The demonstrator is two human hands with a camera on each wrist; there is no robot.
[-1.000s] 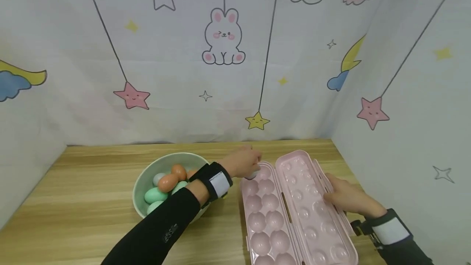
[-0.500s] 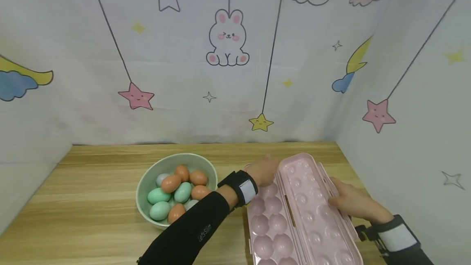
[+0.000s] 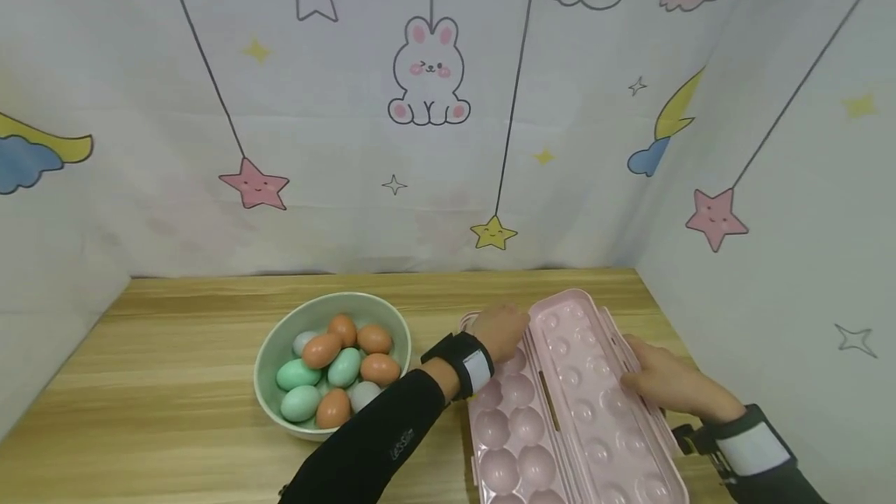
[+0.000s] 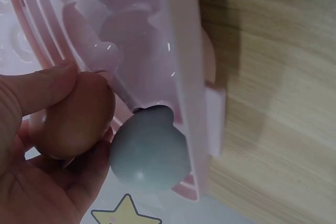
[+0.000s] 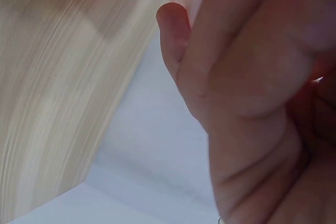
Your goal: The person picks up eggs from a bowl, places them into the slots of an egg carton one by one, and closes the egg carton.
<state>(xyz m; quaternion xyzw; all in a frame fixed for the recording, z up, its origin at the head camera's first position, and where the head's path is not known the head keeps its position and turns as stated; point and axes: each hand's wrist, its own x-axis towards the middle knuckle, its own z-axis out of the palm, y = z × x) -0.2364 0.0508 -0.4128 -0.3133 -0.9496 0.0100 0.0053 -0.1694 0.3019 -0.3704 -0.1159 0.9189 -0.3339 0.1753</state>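
Note:
In the left wrist view, a brown egg [image 4: 79, 121] is pinched between the thumb and fingers of my left hand [image 3: 498, 331], at the far end of the pink egg carton [image 3: 497, 469]. Beside it, a pale blue-grey egg [image 4: 149, 153] sits in an end cup. From the head view, my left hand hides both eggs. The carton lies hinged wide, its lid [image 3: 584, 379] folded out to the right. My right hand [image 3: 675, 381] grips the lid's outer edge, thumb on the inner side and fingers beneath.
Left of the carton stands a light green bowl [image 3: 262, 379] with several brown, green and pale eggs. The wooden table [image 3: 161, 403] meets patterned cloth walls at the back and sides. My left forearm [image 3: 381, 442] crosses in front of the bowl.
My left hand has moved right across the carton's far end, uncovering more of the bowl. Its position barely differs from half a second ago. My right hand stays on the lid.

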